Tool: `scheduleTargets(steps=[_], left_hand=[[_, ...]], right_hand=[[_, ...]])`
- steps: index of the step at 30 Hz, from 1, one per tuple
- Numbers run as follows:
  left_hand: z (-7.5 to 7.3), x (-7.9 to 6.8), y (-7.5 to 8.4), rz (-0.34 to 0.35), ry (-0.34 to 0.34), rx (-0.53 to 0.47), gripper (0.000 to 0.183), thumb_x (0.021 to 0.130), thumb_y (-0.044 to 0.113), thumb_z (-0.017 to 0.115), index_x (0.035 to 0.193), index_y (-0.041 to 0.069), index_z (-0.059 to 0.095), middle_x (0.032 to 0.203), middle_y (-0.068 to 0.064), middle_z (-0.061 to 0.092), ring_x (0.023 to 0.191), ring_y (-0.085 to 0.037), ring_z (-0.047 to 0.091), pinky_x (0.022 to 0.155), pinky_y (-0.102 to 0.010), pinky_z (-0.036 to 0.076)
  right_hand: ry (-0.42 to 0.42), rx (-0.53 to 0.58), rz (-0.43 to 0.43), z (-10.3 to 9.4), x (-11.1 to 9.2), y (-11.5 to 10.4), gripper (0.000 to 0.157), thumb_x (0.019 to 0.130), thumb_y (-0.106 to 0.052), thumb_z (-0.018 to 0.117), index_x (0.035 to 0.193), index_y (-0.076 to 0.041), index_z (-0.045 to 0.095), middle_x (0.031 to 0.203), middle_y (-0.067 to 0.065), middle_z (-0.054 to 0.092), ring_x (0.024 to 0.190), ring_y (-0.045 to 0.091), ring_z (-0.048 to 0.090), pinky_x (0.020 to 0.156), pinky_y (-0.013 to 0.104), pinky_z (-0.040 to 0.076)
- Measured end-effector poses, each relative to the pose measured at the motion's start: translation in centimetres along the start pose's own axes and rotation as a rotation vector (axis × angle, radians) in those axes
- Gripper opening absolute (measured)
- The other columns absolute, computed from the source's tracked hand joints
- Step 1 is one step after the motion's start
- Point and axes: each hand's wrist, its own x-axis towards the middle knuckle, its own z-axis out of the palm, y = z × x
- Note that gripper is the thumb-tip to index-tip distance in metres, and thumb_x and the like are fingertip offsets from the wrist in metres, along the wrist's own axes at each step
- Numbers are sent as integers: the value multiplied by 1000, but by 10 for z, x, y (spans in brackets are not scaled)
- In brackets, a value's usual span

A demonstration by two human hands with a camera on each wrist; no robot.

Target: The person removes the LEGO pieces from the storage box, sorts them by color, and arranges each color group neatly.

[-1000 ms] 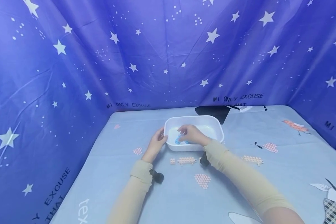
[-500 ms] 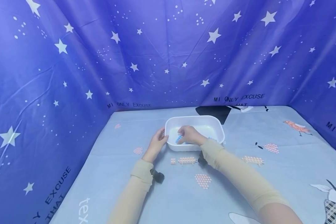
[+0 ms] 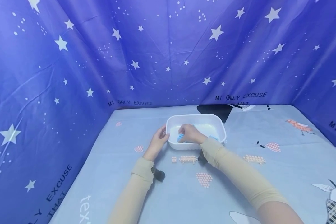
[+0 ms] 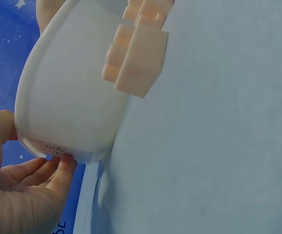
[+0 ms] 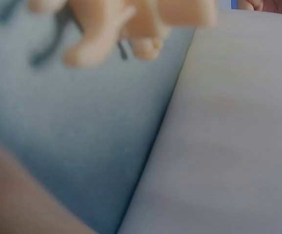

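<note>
In the head view my left hand (image 3: 157,141) holds the left end of a white plastic box (image 3: 195,147). The left wrist view shows the thumb at the rim and the other fingers against the labelled end wall. My right hand (image 3: 192,134) reaches over the near rim into the box, its thumb and fingers curled about a blue building block (image 3: 180,137). Part of that block is hidden by the hand. More blue blocks (image 3: 213,137) lie at the right inside the box. My right fingers are out of sight in the right wrist view.
In front of the box, a small peach block (image 3: 174,159) and a longer peach block assembly (image 3: 188,159) lie on the patterned cloth (image 3: 168,199). Another peach assembly (image 3: 254,159) lies farther right. A purple starry curtain (image 3: 168,62) hangs behind.
My right thumb and fingers have closed in around the blue block inside the box. The left hand keeps its hold, and the head view has tilted slightly.
</note>
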Motion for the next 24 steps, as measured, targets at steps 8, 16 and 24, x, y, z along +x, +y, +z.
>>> scheduleTargets(steps=[8, 16, 24], left_hand=[[-2, -4, 8, 0, -20, -6, 58, 98, 17, 54, 151, 10, 31, 155, -14, 35, 140, -35, 38, 115, -49, 34], [0, 1, 1, 0, 9, 3, 57, 98, 19, 55, 151, 14, 34, 153, -10, 39, 139, -31, 41, 115, -47, 36], [-1, 1, -2, 9, -4, -10, 58, 98, 20, 55, 151, 13, 33, 154, -11, 37, 139, -33, 40, 116, -47, 35]], right_hand=[[9, 4, 30, -1, -2, -1, 46, 72, -12, 83, 111, 2, 63, 106, 15, 67, 99, 27, 61, 97, 41, 51], [17, -22, 3, -2, 0, 2, 43, 70, -12, 83, 107, 2, 66, 101, 14, 67, 96, 27, 60, 97, 42, 50], [4, 4, 2, -2, -2, -1, 43, 71, -11, 82, 110, 2, 66, 104, 14, 67, 98, 27, 60, 98, 43, 50]])
